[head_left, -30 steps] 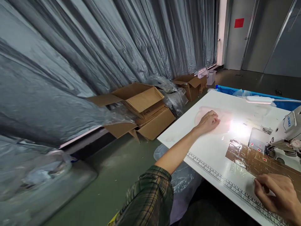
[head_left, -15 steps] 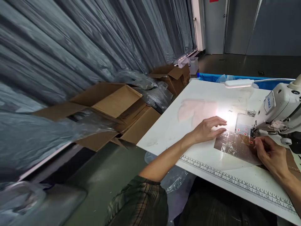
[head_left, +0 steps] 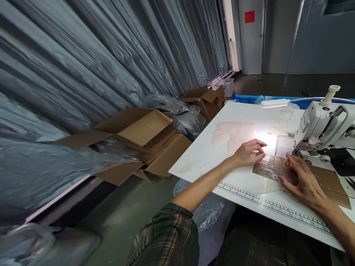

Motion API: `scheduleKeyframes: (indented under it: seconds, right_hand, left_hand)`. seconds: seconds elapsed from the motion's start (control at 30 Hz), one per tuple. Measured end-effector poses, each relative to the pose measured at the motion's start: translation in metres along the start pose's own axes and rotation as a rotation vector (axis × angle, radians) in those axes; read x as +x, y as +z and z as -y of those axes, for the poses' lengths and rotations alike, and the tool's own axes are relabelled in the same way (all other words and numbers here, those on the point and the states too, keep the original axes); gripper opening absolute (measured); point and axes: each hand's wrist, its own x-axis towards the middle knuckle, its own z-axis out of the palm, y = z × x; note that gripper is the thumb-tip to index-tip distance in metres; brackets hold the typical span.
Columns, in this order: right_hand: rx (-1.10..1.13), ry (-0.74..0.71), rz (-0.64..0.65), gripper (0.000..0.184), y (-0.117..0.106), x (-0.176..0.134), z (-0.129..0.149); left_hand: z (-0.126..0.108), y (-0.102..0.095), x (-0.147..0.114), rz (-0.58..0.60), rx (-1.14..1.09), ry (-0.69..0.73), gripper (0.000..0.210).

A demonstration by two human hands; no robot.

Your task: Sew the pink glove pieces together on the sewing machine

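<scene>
A shiny, see-through brownish plastic sheet (head_left: 270, 169) lies on the white sewing table (head_left: 199, 162), its far edge close to the sewing machine's needle area (head_left: 295, 150). At its far left corner is my left hand (head_left: 248, 153), thumb and forefinger tips brought together on the edge. My right hand (head_left: 303, 179) rests over the sheet's right part, thumb and fingers spread apart, fingertips just in front of the needle. Small red marks (head_left: 279, 152) show near the needle plate. My right fingers hide part of the sheet.
The white sewing machine (head_left: 318, 122) stands on the right, with brown flat pieces (head_left: 330, 184) before it and black scissors (head_left: 351, 181) at the edge. A lamp (head_left: 274, 103) lights the table. A printed ruler (head_left: 257, 203) runs along the front. Open cardboard boxes (head_left: 144, 127) stand left.
My right hand has shifted left and opened from a pinch near the needle to spread fingers over the sheet. The left thumb and forefinger have drawn together. The view has tilted up slightly.
</scene>
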Motion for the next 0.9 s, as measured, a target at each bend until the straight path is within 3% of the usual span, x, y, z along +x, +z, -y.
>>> scheduleKeyframes:
  seconds: [0.07,0.13,0.27,0.37,0.5,0.57,0.67,0.77,0.83,0.9]
  right_hand:
    - [-0.047,-0.028,0.08,0.083,0.005,-0.005,-0.003]
    - [-0.07,-0.017,0.136,0.086,0.008,-0.009,-0.005]
    - [-0.053,0.037,0.117,0.074,0.011,-0.012,-0.008]
    - [-0.028,0.058,0.109,0.069,0.01,-0.012,-0.009]
    - [0.089,0.105,0.064,0.061,0.003,-0.007,0.001]
    - [0.261,0.226,0.063,0.055,-0.004,-0.002,0.011]
    - [0.733,0.574,0.263,0.059,-0.016,0.006,0.023]
    - [1.197,0.847,0.464,0.067,-0.021,0.01,0.026]
    - [1.287,0.88,0.512,0.06,-0.02,0.007,0.023]
    - [1.264,0.896,0.517,0.055,-0.015,0.003,0.019]
  left_hand:
    - [-0.011,0.002,0.001,0.01,-0.081,0.011,0.015]
    - [-0.018,0.008,0.001,0.049,-0.04,0.015,0.012]
    - [-0.013,0.019,0.0,0.121,0.252,-0.155,0.025]
    - [-0.006,0.018,-0.001,0.172,0.364,-0.319,0.018]
    - [-0.01,0.005,0.001,0.112,0.244,-0.254,0.008]
    - [-0.022,0.0,0.003,0.019,0.203,-0.21,0.007]
    - [-0.052,0.001,0.002,-0.042,0.204,-0.2,0.009]
    - [-0.087,0.009,-0.002,0.155,0.113,-0.04,0.017]
    - [-0.097,0.009,0.001,0.354,-0.001,0.08,0.02]
    - [-0.087,0.005,0.016,0.436,-0.047,0.044,0.021]
